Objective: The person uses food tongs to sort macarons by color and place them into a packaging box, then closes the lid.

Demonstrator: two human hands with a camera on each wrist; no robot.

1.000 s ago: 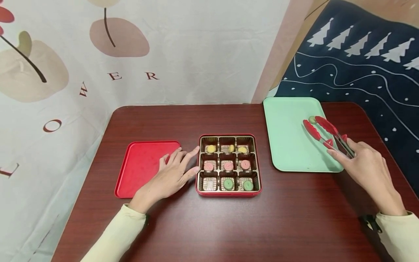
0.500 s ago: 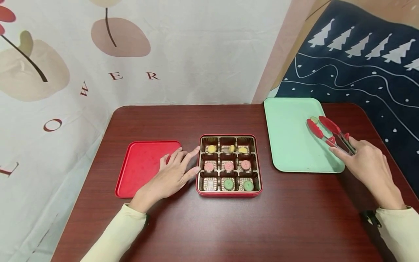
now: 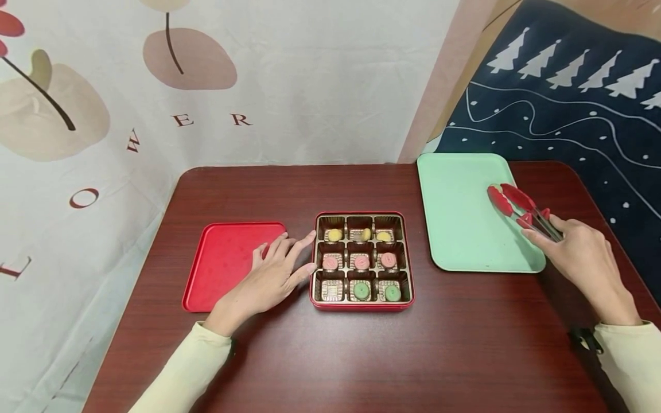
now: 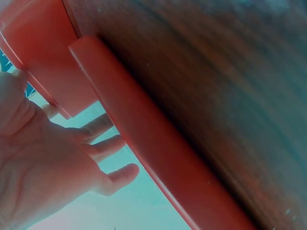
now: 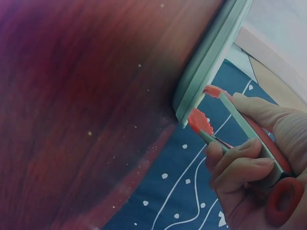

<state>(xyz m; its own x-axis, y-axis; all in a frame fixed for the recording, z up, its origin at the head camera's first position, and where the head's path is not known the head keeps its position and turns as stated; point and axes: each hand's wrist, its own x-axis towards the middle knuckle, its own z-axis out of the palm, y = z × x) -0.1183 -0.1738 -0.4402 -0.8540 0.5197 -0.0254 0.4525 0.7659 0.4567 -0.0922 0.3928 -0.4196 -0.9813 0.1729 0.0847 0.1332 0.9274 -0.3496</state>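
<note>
My right hand (image 3: 588,255) grips a pair of red-tipped tongs (image 3: 523,207) over the light green tray (image 3: 465,229). Between the tong tips sits a small green candy (image 3: 497,187), mostly covered by them. In the right wrist view the fingers curl round the metal arms of the tongs (image 5: 249,129). My left hand (image 3: 265,278) has its fingers spread, with thumb and index fingertip at the left side of a red box (image 3: 361,306). The box's gold insert has compartments with yellow, pink and green candies (image 3: 361,291); its front left compartment holds none.
A red lid (image 3: 222,258) lies left of the box, partly under my left hand. The dark wooden table (image 3: 361,361) meets a pale printed cloth (image 3: 320,86) at the back. A navy cloth with white trees (image 3: 563,115) hangs beyond the right edge.
The tongs have shifted slightly right and their tips have drawn closer around the green candy. My left hand and the box have stayed in place.
</note>
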